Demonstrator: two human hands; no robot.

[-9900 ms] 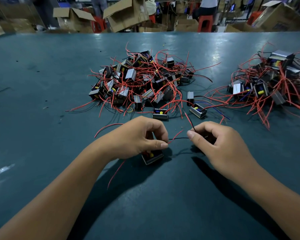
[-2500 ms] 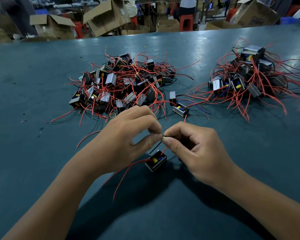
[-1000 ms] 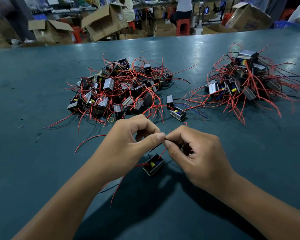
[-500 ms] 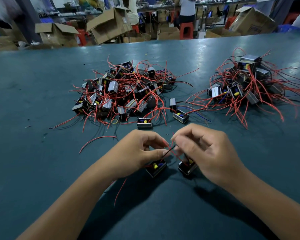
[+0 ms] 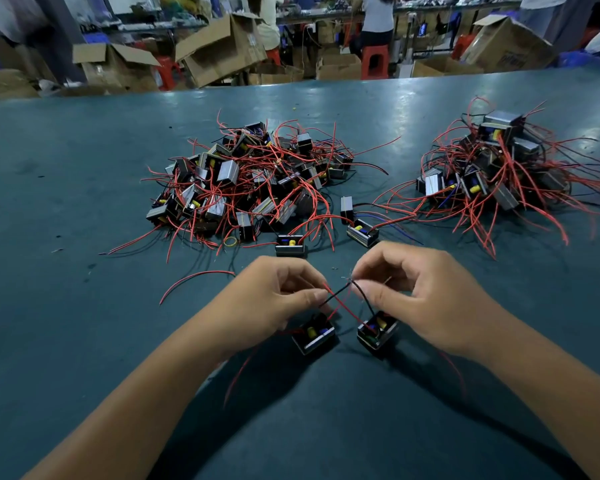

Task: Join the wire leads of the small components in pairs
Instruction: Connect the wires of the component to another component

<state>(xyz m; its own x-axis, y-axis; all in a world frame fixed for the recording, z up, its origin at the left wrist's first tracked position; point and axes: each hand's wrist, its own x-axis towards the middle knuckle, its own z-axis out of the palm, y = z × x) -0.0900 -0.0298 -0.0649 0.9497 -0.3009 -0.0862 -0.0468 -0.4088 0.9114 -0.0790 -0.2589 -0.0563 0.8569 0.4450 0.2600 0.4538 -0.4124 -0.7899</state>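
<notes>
Two small components sit on the green table (image 5: 66,341) near the person: the left component (image 5: 314,336) under the left hand (image 5: 274,299), the right component (image 5: 376,332) under the right hand (image 5: 426,299). Half a second ago the hands were almost touching; now they are apart, with a red lead (image 5: 343,308) and a black lead (image 5: 336,294) crossing in an X between them. Left thumb and forefinger pinch the near-left ends of that cross. Right fingertips pinch wire ends at the cross's upper right; that spot is blurred, so how the ends are joined cannot be told. Ten seconds back only one component showed by the hands.

Far left, the main pile (image 5: 253,181) of components and red wires; far right, a second pile (image 5: 492,174). Both lie as before. A loose component (image 5: 290,244) rests just beyond the left hand.

Cardboard boxes (image 5: 219,50) stand behind the table. Print on the far-right box is too blurred to read.
</notes>
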